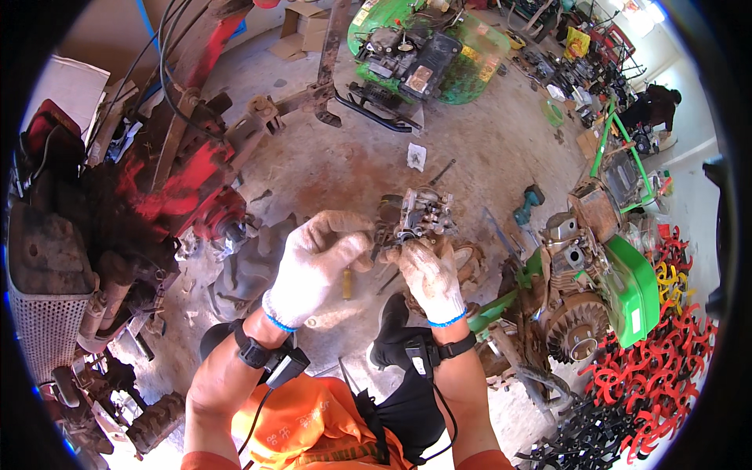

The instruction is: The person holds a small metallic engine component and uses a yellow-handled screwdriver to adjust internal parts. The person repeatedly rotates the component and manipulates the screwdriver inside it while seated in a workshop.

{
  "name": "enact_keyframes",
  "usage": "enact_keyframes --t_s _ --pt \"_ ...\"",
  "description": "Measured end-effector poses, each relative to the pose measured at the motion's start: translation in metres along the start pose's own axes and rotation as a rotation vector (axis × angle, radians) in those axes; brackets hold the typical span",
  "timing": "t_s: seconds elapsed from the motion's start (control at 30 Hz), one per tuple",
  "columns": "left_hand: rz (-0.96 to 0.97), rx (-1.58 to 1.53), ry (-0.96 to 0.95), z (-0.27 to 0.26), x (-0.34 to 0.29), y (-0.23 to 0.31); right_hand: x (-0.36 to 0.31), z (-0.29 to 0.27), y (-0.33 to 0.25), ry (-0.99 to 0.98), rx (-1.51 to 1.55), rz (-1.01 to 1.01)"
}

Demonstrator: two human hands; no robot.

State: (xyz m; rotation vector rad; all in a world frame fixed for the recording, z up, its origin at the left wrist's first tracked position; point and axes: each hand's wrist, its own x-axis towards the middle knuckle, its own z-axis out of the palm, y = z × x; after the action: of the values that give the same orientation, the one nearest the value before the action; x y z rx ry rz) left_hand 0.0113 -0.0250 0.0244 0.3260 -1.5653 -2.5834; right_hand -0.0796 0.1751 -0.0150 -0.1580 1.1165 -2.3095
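Note:
Both my hands wear white work gloves with blue cuffs. My right hand (431,276) closes around the lower side of a small silver-grey metal part (427,213) that looks like a carburetor, with several fittings on top. Just left of that part is my left hand (317,258), its fingers curled and the thumb bent towards the forefinger. What sits in that pinch, if anything, is hidden. Below the hands on the floor lies a yellow-handled tool (347,283). Rusty round machinery (470,266) shows behind my right hand.
At left stands a large red machine (184,192) with a perforated metal guard (51,325). A green machine (427,55) is ahead. To the right are a finned engine (576,313), a teal power tool (529,204) and piled red curved blades (658,368). Another person (656,106) bends at far right.

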Motion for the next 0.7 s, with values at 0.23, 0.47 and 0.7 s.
enact_keyframes --t_s 0.23,0.47,0.7 --pt "-0.111 -0.265 0.03 -0.0035 0.0065 -0.0081 0.0087 -0.0003 0.0028 -0.091 0.026 -0.018" --pt "-0.171 -0.501 0.065 0.0 0.01 -0.0056 0.0084 -0.0047 0.0014 -0.105 -0.007 -0.023" --pt "-0.093 -0.139 0.05 0.0009 0.0057 -0.0034 0.0093 0.0008 -0.0021 -0.087 -0.014 -0.041"
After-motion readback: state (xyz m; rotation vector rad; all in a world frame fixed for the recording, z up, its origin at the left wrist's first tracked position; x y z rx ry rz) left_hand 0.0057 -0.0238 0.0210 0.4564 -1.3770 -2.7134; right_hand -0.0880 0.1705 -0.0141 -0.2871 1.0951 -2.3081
